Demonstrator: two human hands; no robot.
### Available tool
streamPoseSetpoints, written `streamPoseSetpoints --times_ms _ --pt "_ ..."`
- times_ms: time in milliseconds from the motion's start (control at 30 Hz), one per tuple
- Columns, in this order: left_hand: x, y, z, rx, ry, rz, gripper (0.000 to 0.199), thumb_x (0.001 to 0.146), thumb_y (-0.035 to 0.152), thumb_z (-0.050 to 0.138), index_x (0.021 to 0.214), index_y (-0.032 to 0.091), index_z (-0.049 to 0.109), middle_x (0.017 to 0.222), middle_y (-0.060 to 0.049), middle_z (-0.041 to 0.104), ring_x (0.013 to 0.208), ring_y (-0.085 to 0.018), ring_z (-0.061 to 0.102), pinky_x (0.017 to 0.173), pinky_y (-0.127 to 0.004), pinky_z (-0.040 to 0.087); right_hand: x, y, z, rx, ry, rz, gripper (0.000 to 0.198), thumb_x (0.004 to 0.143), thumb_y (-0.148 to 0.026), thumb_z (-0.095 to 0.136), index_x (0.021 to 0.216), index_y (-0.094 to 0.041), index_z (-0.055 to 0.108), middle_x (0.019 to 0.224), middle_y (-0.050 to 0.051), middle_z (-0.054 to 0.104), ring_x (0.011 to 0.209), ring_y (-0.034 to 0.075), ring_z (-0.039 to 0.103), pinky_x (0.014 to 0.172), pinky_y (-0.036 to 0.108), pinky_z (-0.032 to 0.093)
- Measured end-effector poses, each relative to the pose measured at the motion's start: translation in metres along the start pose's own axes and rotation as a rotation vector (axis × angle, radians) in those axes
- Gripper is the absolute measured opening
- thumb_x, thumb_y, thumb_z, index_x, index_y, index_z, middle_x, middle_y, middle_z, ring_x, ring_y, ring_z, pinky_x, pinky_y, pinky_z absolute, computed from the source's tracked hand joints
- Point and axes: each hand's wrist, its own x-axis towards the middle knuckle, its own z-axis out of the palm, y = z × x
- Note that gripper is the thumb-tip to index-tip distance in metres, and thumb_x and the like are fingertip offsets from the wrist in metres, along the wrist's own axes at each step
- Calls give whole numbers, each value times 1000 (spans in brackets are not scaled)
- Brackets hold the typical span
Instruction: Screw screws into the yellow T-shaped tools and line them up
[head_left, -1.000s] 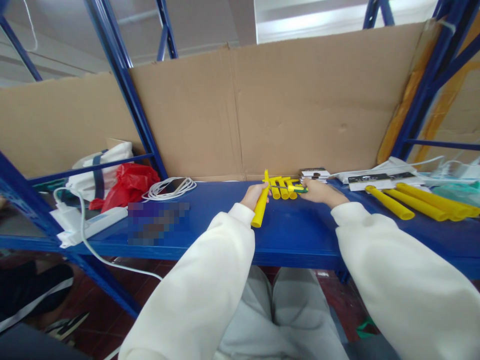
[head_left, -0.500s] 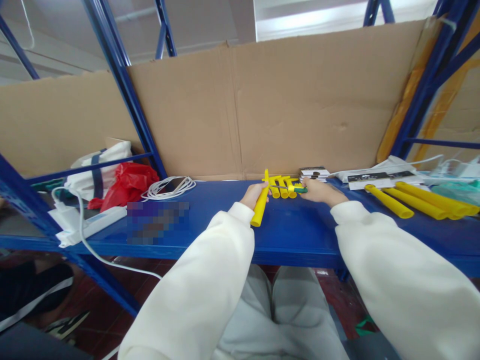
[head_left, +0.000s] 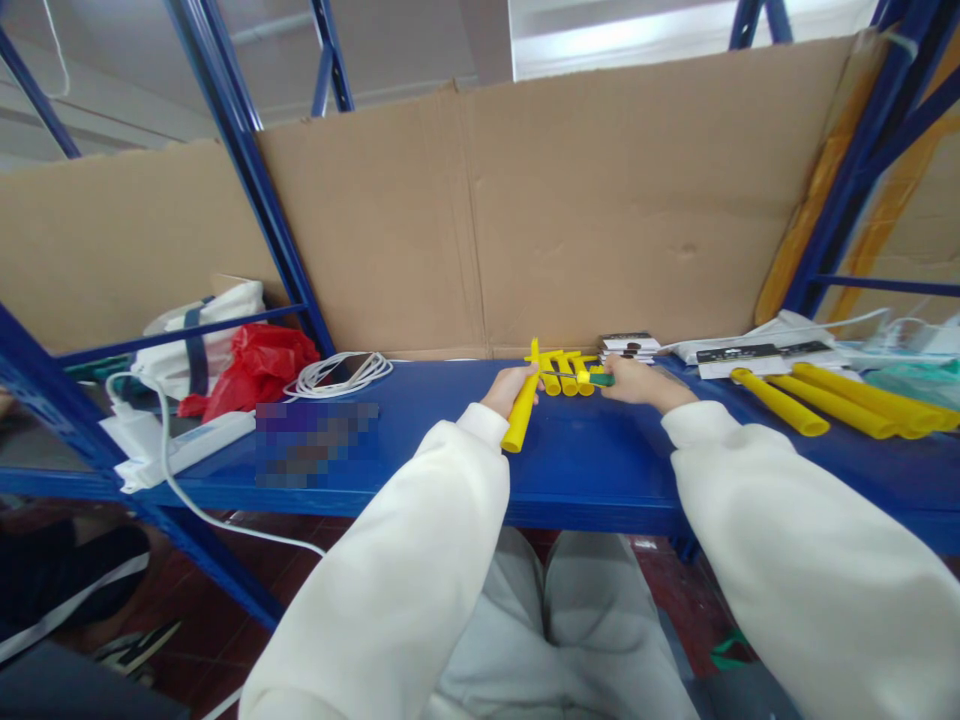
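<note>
My left hand (head_left: 509, 388) is closed around a yellow tube (head_left: 520, 414), which tilts over the blue shelf with its wide round end toward me. A small crosspiece shows near the tube's far, narrow end. In my right hand (head_left: 627, 380) is a screwdriver (head_left: 598, 379) with a green and yellow handle. Its thin shaft points left, its tip at the upper part of the tube; whether they touch I cannot tell. Behind the screwdriver, several shorter-looking yellow tubes (head_left: 568, 385) lie side by side on the shelf.
More yellow tubes (head_left: 832, 405) lie at the right, near black-and-white cards (head_left: 739, 360). A card stack (head_left: 628, 346) sits behind my right hand. Leftward are a coiled white cable (head_left: 341, 374), a red bag (head_left: 259, 365) and a power strip (head_left: 199, 447). Cardboard (head_left: 585, 220) walls the back.
Both hands stay in nearly the same place with the tube and the screwdriver. The screwdriver's handle looks slightly turned, with its yellow part showing differently.
</note>
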Motion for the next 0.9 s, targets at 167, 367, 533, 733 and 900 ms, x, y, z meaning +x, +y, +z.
streamPoseSetpoints --times_ms 167,367,533,733,900 --pt "-2 1 0 -15 2 -2 29 100 18 51 73 15 60 53 1 58 35 -9 43 41 -23 36 4 1 2 45 -2 -32 26 86 -18 61 107 -13 75 107 16 79 97 26 74 79 26 50" --pt "0 2 1 -17 1 -7 25 100 18 52 78 14 63 51 1 58 35 -9 44 39 -23 36 3 4 1 -3 13 -15 35 81 -19 69 114 -11 73 103 18 79 93 28 75 74 27 50" --pt "2 1 0 -13 2 -7 25 99 18 52 78 14 63 51 1 57 34 -9 44 40 -23 37 8 7 6 33 8 -59 34 80 -17 66 112 -12 76 102 16 80 90 27 75 75 26 51" --pt "3 -1 -2 4 6 -4 24 98 19 54 78 13 65 52 1 59 35 -9 45 41 -23 36 12 10 11 87 19 -111 23 82 -17 61 97 -17 79 97 10 81 88 24 74 75 24 51" --pt "-1 0 0 21 2 -14 25 99 20 52 79 14 65 52 1 60 35 -9 45 40 -23 35 8 9 9 -1 35 -70 31 77 -15 67 106 -14 75 95 12 80 85 25 73 69 25 49"
